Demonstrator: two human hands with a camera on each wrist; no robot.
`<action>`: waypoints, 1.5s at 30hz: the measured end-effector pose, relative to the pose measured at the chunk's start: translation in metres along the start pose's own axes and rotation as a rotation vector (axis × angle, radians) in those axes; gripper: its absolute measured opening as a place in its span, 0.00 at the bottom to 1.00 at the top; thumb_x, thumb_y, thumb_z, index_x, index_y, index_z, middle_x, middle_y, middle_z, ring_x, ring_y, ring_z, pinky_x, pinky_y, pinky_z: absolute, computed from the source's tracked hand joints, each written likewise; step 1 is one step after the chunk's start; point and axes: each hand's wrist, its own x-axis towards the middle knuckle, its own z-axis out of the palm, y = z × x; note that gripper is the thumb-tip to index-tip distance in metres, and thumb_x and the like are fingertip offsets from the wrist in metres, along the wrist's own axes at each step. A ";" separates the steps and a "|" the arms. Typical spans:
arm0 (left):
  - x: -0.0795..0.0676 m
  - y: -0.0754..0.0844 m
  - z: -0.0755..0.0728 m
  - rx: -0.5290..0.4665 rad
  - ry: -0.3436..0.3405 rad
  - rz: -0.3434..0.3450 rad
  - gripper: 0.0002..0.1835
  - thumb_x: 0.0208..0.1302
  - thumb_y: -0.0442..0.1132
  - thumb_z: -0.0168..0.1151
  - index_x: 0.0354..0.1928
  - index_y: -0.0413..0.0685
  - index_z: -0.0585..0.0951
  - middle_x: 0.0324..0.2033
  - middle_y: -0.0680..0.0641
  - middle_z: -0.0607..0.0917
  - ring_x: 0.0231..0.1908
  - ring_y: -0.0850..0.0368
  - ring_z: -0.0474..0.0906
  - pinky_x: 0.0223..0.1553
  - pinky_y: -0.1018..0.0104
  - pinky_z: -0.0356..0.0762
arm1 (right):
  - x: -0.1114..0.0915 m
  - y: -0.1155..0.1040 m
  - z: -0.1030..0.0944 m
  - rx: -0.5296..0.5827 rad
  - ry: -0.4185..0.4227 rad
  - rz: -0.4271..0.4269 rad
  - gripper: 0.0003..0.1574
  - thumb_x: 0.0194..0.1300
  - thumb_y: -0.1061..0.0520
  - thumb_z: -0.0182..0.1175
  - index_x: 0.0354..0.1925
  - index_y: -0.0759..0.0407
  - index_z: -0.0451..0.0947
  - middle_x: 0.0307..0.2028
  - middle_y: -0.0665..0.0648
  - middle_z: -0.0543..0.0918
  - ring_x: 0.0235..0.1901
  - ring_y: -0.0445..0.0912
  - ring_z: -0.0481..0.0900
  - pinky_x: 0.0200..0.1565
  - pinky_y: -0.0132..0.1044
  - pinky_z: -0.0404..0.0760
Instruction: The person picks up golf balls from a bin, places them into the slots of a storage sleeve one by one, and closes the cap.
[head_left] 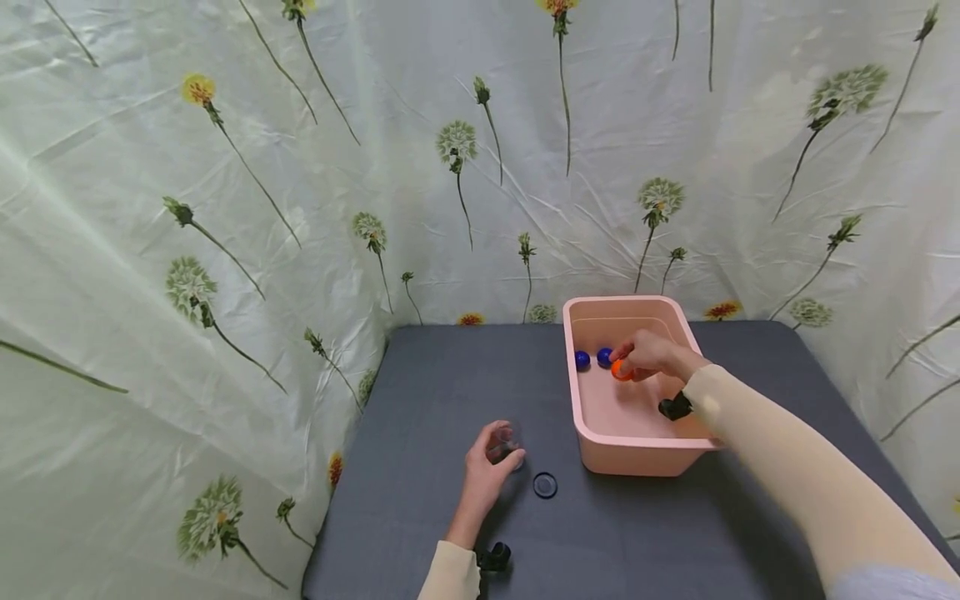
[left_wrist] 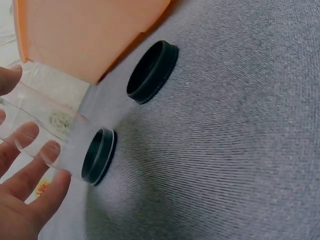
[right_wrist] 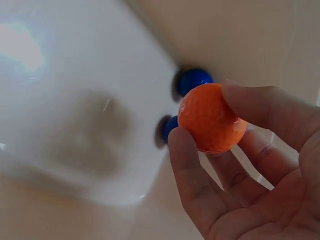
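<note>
Inside the pink plastic bin, the right hand pinches an orange dimpled ball; left of the bin and nearer the person, the left hand curls round a clear cylindrical container, probably upright.

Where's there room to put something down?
Bare table stretches beyond and left of the left hand, up to the pink bin. Crowded: by that hand, with clear container and black lid, and around the bin's blue balls.

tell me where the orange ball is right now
In the head view, the orange ball is right of centre, inside the pink bin, pinched by the right hand near two blue balls.
</note>
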 end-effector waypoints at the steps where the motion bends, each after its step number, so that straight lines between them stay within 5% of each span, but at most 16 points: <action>1: 0.000 0.001 -0.001 -0.001 0.003 0.001 0.27 0.61 0.44 0.74 0.62 0.59 0.77 0.54 0.41 0.82 0.51 0.54 0.80 0.58 0.45 0.73 | -0.002 -0.002 0.001 -0.014 -0.001 -0.023 0.23 0.58 0.69 0.68 0.53 0.72 0.79 0.35 0.59 0.85 0.26 0.50 0.80 0.40 0.47 0.86; 8: 0.002 0.015 -0.005 0.053 0.058 0.015 0.26 0.60 0.44 0.75 0.60 0.58 0.77 0.55 0.45 0.83 0.55 0.54 0.78 0.57 0.43 0.72 | -0.019 -0.013 0.004 -0.042 0.005 -0.116 0.21 0.58 0.67 0.70 0.51 0.69 0.82 0.38 0.62 0.85 0.34 0.50 0.81 0.42 0.48 0.85; 31: 0.002 0.056 0.000 0.206 0.073 0.249 0.27 0.62 0.52 0.72 0.63 0.65 0.78 0.50 0.54 0.85 0.48 0.59 0.80 0.49 0.55 0.77 | -0.074 -0.051 0.017 -0.004 0.017 -0.321 0.22 0.63 0.60 0.70 0.55 0.60 0.82 0.48 0.59 0.84 0.46 0.58 0.80 0.46 0.43 0.83; 38: 0.001 0.063 -0.001 0.235 0.075 0.260 0.28 0.61 0.53 0.73 0.62 0.60 0.79 0.47 0.57 0.83 0.47 0.60 0.78 0.48 0.49 0.78 | -0.085 -0.057 0.033 0.015 0.059 -0.367 0.20 0.61 0.56 0.73 0.52 0.53 0.84 0.48 0.55 0.85 0.48 0.56 0.79 0.48 0.44 0.81; 45: -0.002 0.069 -0.001 0.243 0.053 0.255 0.27 0.61 0.53 0.73 0.62 0.65 0.78 0.43 0.52 0.82 0.45 0.59 0.78 0.47 0.47 0.80 | -0.096 -0.065 0.059 0.053 0.061 -0.394 0.25 0.60 0.56 0.73 0.55 0.60 0.82 0.49 0.56 0.83 0.47 0.55 0.80 0.46 0.40 0.83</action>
